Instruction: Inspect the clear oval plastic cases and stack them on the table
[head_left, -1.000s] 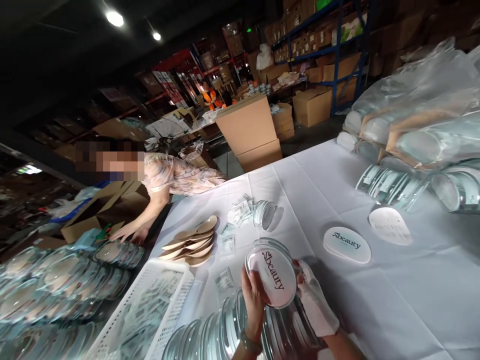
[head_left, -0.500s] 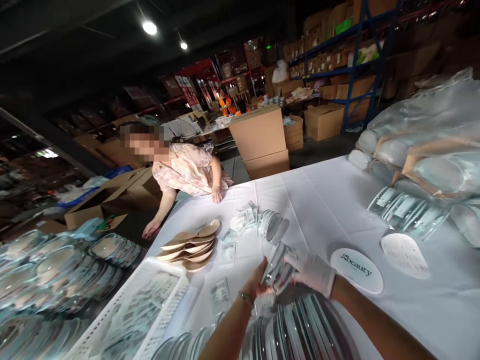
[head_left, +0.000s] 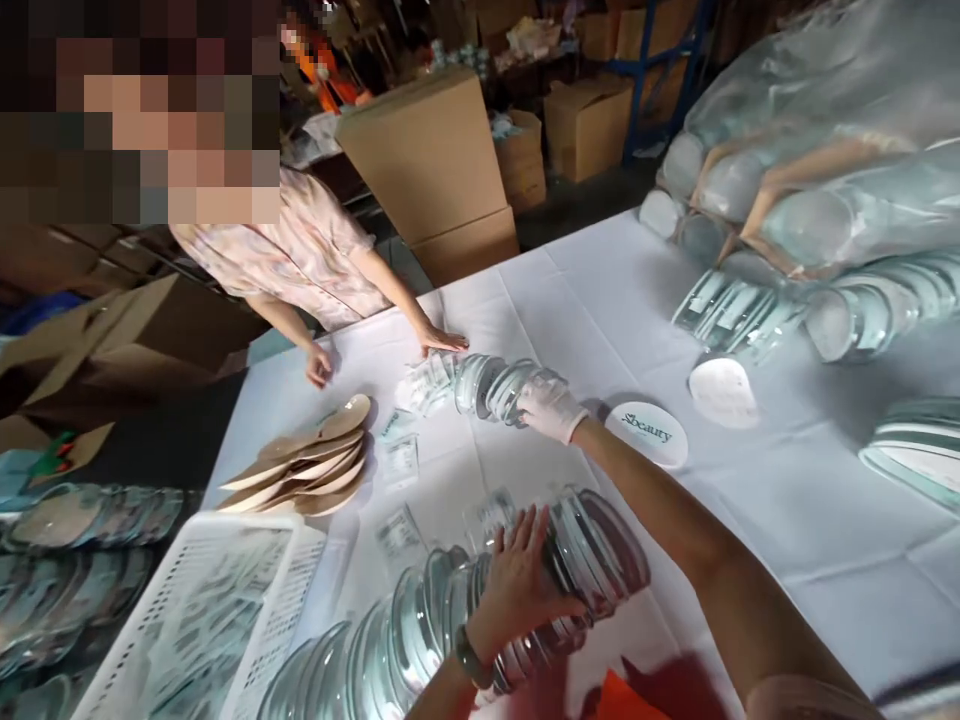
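My left hand (head_left: 517, 575), bare with a band at the wrist, lies with spread fingers on a long row of plastic-wrapped round discs (head_left: 412, 610) along the near table edge. Farther out, my right hand (head_left: 551, 405) wears a white glove. Its fingers are round the end of a short stack of wrapped discs (head_left: 511, 390), which lies on the white tablecloth. Another small wrapped stack (head_left: 476, 385) touches it on the left. Small clear packets with printed labels (head_left: 427, 380) lie beyond that. What kind of discs these are, I cannot make out.
A white basket (head_left: 296, 560) of packets stands left, near stacked wooden spoon-shaped pieces (head_left: 315, 460). An oval "beauty" card (head_left: 646, 435) and a white oval piece (head_left: 724, 393) lie right. Bagged discs (head_left: 817, 210) fill the back right. Across the table a person's hand (head_left: 442, 338) rests near the packets.
The short wrapped stack moved away from me to the other stack, my right hand on it. My left hand let go and came back onto the near row. The person opposite leaned closer.
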